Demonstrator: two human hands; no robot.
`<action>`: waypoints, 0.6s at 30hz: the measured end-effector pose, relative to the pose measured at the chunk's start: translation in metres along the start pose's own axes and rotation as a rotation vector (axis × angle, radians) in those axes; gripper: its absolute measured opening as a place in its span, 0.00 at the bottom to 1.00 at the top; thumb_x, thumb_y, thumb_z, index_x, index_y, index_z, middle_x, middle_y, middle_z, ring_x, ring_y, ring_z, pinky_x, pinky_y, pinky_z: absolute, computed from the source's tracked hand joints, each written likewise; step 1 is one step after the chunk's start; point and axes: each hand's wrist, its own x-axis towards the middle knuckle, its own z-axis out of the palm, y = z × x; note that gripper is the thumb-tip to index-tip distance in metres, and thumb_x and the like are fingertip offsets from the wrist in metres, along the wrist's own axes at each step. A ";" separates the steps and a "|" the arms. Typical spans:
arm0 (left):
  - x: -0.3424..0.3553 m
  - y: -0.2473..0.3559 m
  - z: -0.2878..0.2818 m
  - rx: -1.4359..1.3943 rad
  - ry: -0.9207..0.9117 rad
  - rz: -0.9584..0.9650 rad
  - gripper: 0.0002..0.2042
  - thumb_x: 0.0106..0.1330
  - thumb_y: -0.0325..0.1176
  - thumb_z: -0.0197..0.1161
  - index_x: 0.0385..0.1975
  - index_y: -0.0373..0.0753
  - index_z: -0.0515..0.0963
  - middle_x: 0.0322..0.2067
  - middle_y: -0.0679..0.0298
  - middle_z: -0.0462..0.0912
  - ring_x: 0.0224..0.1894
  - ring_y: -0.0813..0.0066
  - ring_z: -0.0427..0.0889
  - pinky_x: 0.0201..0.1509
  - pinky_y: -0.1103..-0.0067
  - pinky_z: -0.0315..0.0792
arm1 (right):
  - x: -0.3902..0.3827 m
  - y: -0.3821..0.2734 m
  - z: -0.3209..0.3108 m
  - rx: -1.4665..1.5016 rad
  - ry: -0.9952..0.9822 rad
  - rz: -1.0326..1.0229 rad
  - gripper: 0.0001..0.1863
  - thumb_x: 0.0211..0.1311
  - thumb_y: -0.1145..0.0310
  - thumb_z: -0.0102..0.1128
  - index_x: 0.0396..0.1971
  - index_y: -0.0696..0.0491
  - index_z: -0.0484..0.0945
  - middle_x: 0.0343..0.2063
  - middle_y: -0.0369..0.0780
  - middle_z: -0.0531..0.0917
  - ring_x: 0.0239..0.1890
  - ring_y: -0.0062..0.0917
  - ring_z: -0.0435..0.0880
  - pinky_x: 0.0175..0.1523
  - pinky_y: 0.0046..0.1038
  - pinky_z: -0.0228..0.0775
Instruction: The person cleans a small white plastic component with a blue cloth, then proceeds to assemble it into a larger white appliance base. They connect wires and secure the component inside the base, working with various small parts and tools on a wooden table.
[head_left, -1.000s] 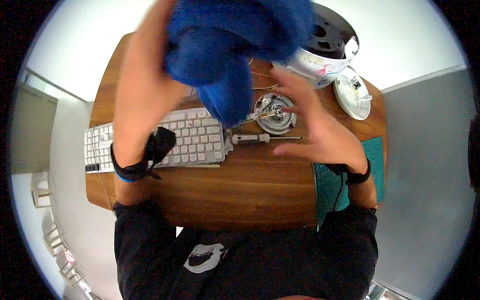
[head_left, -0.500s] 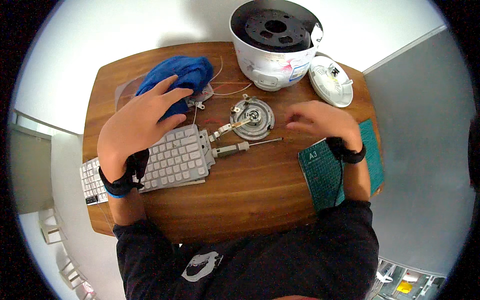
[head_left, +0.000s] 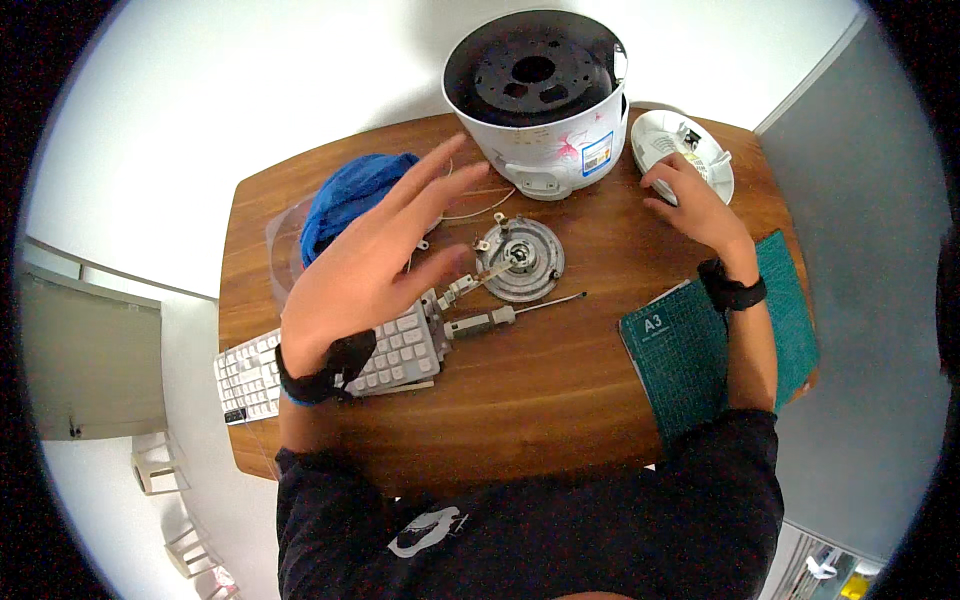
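Note:
My left hand (head_left: 365, 265) is raised, fingers spread and holding nothing, above a white keyboard (head_left: 255, 380) and in front of the crumpled blue cloth (head_left: 350, 180). My right hand (head_left: 698, 215) is at the near edge of a white round plastic cover (head_left: 665, 135) at the back right, fingers curved and apart; I cannot tell whether they touch it. Between my hands lie a metal disc plate (head_left: 543, 270) with brackets and wires and a screwdriver (head_left: 480, 322) with a pale handle.
A white, flower-printed cooker body (head_left: 540, 150) with a dark interior stands at the back centre. A green cutting mat (head_left: 690, 360) lies under my right forearm. The wooden table (head_left: 530, 400) meets a white wall behind and a grey partition (head_left: 840, 330) at the right.
My left hand has let go of the blue cloth, which was held high and now rests on the table. My right hand has moved to the white cover at the back right.

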 end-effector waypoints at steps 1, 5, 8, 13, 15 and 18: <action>0.006 0.000 0.002 0.005 0.049 0.034 0.38 0.70 0.28 0.69 0.81 0.43 0.63 0.83 0.50 0.57 0.81 0.45 0.64 0.83 0.60 0.62 | 0.000 -0.005 0.001 0.007 -0.043 0.027 0.14 0.68 0.68 0.73 0.50 0.54 0.82 0.51 0.49 0.80 0.55 0.47 0.83 0.61 0.42 0.77; 0.032 -0.014 0.020 0.153 0.178 0.061 0.41 0.72 0.28 0.68 0.84 0.47 0.57 0.84 0.50 0.55 0.81 0.43 0.63 0.80 0.60 0.66 | -0.004 -0.021 -0.004 -0.047 -0.197 0.092 0.16 0.71 0.64 0.71 0.53 0.54 0.81 0.53 0.51 0.80 0.56 0.50 0.83 0.61 0.44 0.78; 0.041 -0.032 0.027 0.149 0.150 0.045 0.42 0.72 0.28 0.68 0.84 0.48 0.55 0.83 0.49 0.56 0.78 0.40 0.67 0.77 0.60 0.70 | -0.005 -0.032 -0.012 -0.054 -0.293 0.102 0.18 0.72 0.62 0.69 0.55 0.54 0.80 0.54 0.52 0.80 0.56 0.51 0.83 0.61 0.45 0.78; 0.043 -0.040 0.027 0.108 0.095 0.042 0.41 0.73 0.30 0.69 0.84 0.46 0.55 0.81 0.46 0.59 0.74 0.38 0.72 0.74 0.60 0.73 | -0.014 -0.071 -0.031 -0.059 -0.369 0.088 0.19 0.72 0.63 0.69 0.57 0.56 0.79 0.58 0.52 0.79 0.59 0.52 0.82 0.63 0.47 0.77; 0.041 -0.045 0.025 0.108 0.086 0.073 0.41 0.73 0.31 0.69 0.84 0.45 0.55 0.80 0.46 0.60 0.73 0.38 0.74 0.72 0.60 0.74 | -0.017 -0.090 -0.030 -0.120 -0.281 -0.006 0.20 0.71 0.64 0.69 0.57 0.57 0.78 0.60 0.52 0.79 0.61 0.52 0.81 0.65 0.47 0.77; 0.034 -0.052 0.024 0.100 0.174 0.090 0.39 0.73 0.32 0.69 0.82 0.42 0.58 0.79 0.45 0.62 0.70 0.39 0.77 0.71 0.59 0.75 | -0.008 -0.114 -0.022 -0.198 -0.153 -0.197 0.20 0.70 0.68 0.71 0.58 0.55 0.79 0.69 0.50 0.75 0.66 0.49 0.79 0.69 0.42 0.75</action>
